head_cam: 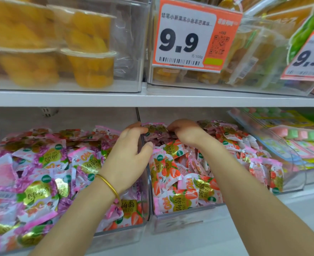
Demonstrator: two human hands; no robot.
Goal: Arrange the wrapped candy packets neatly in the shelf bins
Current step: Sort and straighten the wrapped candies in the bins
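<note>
Two clear shelf bins sit side by side on the lower shelf. The left bin holds several purple grape and pink wrapped candy packets. The right bin holds strawberry candy packets. My left hand, with a gold bangle on the wrist, reaches over the wall between the bins, and its fingertips pinch a purple packet at the back of the right bin. My right hand grips the same packet pile from the right, fingers curled down into it.
An upper white shelf board runs just above my hands. On it stand clear bins of yellow fruit jelly cups and an orange 9.9 price tag. A tilted clear bin of pink and green sweets stands at the right.
</note>
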